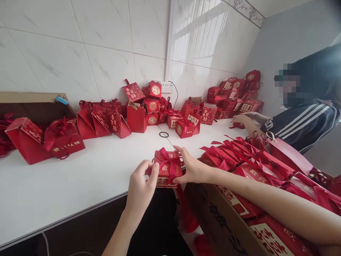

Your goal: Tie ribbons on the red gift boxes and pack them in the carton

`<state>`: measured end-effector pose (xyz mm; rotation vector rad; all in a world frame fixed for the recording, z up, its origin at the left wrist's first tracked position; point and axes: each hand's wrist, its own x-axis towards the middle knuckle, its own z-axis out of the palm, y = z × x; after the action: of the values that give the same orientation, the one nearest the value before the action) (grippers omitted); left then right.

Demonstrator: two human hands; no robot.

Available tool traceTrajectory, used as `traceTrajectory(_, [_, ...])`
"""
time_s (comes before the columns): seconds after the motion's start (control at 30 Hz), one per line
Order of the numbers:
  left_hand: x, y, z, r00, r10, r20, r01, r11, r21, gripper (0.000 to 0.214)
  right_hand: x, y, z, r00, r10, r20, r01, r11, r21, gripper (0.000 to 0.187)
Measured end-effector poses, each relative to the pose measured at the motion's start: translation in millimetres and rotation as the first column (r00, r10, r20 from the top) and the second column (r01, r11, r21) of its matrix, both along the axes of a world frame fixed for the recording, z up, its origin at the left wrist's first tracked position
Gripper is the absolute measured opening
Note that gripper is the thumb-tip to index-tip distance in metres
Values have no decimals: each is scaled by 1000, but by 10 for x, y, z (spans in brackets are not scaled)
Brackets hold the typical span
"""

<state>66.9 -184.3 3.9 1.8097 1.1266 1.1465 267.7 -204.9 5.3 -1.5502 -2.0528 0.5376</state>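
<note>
Both my hands hold a small red gift box [167, 170] tied with a red ribbon bow, at the front edge of the white counter [80, 177]. My left hand [140, 186] pinches the box's left side with thumb and fingers closed on it. Over the right side and top of the box, my right hand [192, 167] has its fingers wrapped. Gold characters show on the box lid.
Many red gift boxes and bags [106, 121] line the tiled wall. A cardboard carton [221, 213] packed with flat red ribboned boxes sits at my right. Another person's hand [241, 119] reaches toward a pile of boxes at the far right. A black hair tie [163, 134] lies on the counter.
</note>
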Motion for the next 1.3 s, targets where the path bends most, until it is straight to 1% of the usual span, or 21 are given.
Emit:
traceTrajectory(0.1, [-36, -165, -2, 983, -45, -178, 41, 999, -31, 37, -52, -28, -9, 998, -47, 28, 46, 998, 33, 106])
traceTrajectory(0.17, [-83, -227, -13, 944, -129, -303, 113, 991, -69, 38, -71, -37, -22, 998, -60, 28, 58, 996, 65, 106])
traceTrajectory(0.23, [-178, -233, 8, 867, -251, -430, 225, 968, -112, 38, -77, -43, -40, 998, -52, 34, 49, 995, 90, 106])
traceTrajectory(0.3, [-309, -173, 89, 766, -366, -528, 328, 930, -169, 35, -74, -48, -56, 998, -31, 50, 24, 992, 125, 106])
traceTrajectory(0.33, [-370, -119, 152, 730, -393, -559, 347, 918, -193, 34, -71, -51, -63, 998, -17, 61, 8, 988, 153, 106])
traceTrajectory(0.37, [-415, -54, 225, 714, -393, -579, 338, 918, -207, 33, -68, -53, -67, 997, -3, 74, -11, 983, 184, 106])
traceTrajectory(0.4, [-437, 21, 300, 732, -342, -589, 289, 939, -187, 35, -66, -56, -68, 996, 11, 90, -30, 976, 215, 106])
traceTrajectory(0.47, [-395, 172, 429, 813, -188, -551, 175, 982, -78, 40, -66, -63, -63, 991, 37, 126, -69, 963, 261, 107])
traceTrajectory(0.5, [-335, 238, 469, 854, -121, -506, 130, 991, -19, 42, -69, -66, -58, 989, 51, 141, -89, 956, 280, 107])
traceTrajectory(0.57, [-175, 330, 487, 904, -53, -424, 88, 994, 63, 42, -76, -75, -47, 982, 79, 169, -129, 943, 307, 106])
traceTrajectory(0.67, [21, 348, 384, 931, -30, -364, 76, 991, 111, 38, -81, -89, -38, 973, 91, 214, -160, 929, 333, 105])
traceTrajectory(0.73, [64, 303, 272, 942, -25, -335, 65, 992, 107, 36, -78, -95, -37, 970, 82, 231, -157, 932, 328, 105])
traceTrajectory(0.83, [33, 214, 100, 966, 13, -259, 16, 994, 106, 34, -72, -96, -32, 976, 65, 207, -126, 947, 297, 106])
traceTrajectory(0.97, [-23, 123, -72, 980, 114, -164, -100, 991, 90, 34, -84, -98, -17, 981, 74, 177, -122, 954, 275, 105])
traceTrajectory(1.07, [-30, 87, -138, 980, 160, -116, -154, 986, 58, 35, -101, -108, -11, 976, 86, 198, -143, 945, 295, 102])
traceTrajectory(1.2, [-14, 103, -187, 982, 165, -96, -164, 986, 23, 35, -111, -120, -15, 973, 83, 213, -150, 935, 321, 101])
traceTrajectory(1.3, [3, 121, -212, 986, 152, -69, -152, 988, -3, 36, -109, -121, -24, 976, 85, 203, -148, 936, 318, 100])
